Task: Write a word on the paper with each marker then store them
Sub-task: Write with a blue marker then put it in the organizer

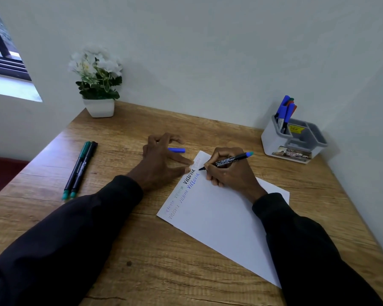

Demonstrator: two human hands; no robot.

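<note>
A white paper (221, 219) lies slanted on the wooden desk (142, 250), with the word "Victoria" written several times along its left edge. My right hand (228, 171) grips a black marker with a blue end (230, 160), its tip on the paper by the blue word. My left hand (161, 160) rests spread on the desk, fingertips pressing the paper's left edge. The marker's blue cap (177, 150) lies on the desk just behind that hand. Two green-tipped markers (80, 168) lie side by side at the left.
A grey and white organizer (294, 140) stands at the back right corner with several markers upright in its left compartment. A white pot of white flowers (97, 85) stands at the back left against the wall. A window is at the far left.
</note>
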